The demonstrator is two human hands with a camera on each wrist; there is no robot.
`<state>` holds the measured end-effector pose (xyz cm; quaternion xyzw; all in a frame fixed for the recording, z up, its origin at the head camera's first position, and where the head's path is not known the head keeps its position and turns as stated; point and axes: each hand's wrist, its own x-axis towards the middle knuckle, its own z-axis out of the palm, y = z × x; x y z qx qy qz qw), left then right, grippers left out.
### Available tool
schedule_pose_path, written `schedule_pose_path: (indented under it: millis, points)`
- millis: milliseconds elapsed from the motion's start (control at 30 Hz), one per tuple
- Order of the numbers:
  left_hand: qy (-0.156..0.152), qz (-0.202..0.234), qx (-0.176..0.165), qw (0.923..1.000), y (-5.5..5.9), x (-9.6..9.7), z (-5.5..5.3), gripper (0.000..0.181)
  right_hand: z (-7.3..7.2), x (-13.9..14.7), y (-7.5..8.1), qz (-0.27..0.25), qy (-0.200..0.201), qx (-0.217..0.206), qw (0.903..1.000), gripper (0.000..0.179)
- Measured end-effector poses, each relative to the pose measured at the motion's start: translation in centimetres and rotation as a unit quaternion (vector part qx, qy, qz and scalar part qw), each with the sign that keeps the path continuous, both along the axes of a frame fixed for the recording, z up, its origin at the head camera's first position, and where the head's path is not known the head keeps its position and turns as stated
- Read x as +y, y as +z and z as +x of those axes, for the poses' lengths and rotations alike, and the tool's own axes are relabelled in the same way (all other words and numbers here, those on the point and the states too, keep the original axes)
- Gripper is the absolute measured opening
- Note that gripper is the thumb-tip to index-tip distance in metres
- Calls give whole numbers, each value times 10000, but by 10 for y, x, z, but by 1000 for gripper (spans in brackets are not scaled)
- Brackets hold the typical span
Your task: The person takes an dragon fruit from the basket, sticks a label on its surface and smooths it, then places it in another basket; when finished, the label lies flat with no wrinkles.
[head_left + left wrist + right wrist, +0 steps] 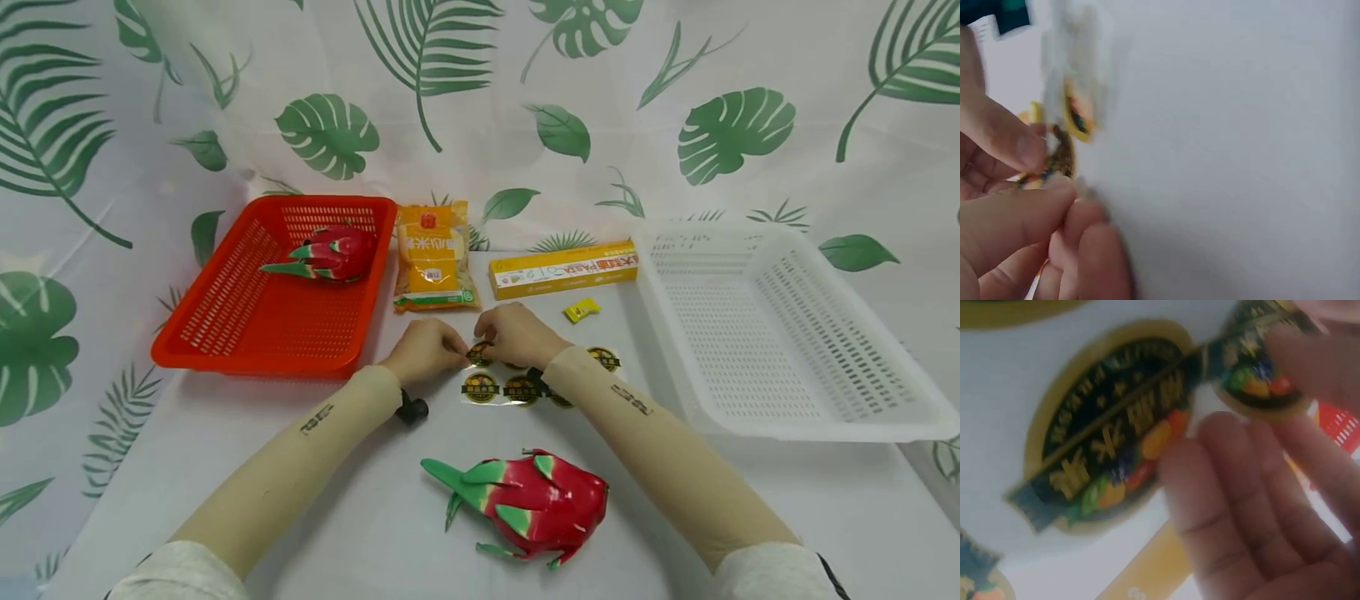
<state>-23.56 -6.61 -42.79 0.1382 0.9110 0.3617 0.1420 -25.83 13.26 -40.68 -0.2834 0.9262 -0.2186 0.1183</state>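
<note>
A clear sheet of round black-and-gold fruit stickers (480, 387) lies between my two hands above the middle of the table. My left hand (423, 352) pinches the sheet's left corner, by one sticker (1063, 156). From the far side, my right hand (521, 333) pinches the same corner. In the right wrist view its thumb covers part of a sticker (1257, 378), and its other fingers (1200, 500) lie along the sheet's edge. The exact contact at the fingertips is partly hidden. Closer to me lies a red dragon fruit (551, 504) with green tips.
At left stands a red basket (262, 333) with another dragon fruit (341, 252) inside. A white basket (825, 425) stands at right. Behind the hands are an orange food bag (431, 258), a yellow pasta box (562, 269) and a small yellow packet (582, 310).
</note>
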Motion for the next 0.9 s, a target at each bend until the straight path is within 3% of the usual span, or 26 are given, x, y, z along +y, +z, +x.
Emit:
schedule_pose_path:
  millis: [133,200,567,900]
  points:
    - [244,509,-722,9958,4,0,-2,8,0,2,-4,-333,-63,181,9993,7]
    - [354,616,-914,9933,4,-1,-2,8,-1,2,-5,-443,-85,166,9988,3]
    - [512,785,-1190,9885,6,-2,-5,12,-9,5,-5,-222,-188,-128,9995,2]
    - [562,870,-1315,9859,3,-4,-5,11,-6,9,-9,-498,-159,-211,9984,6]
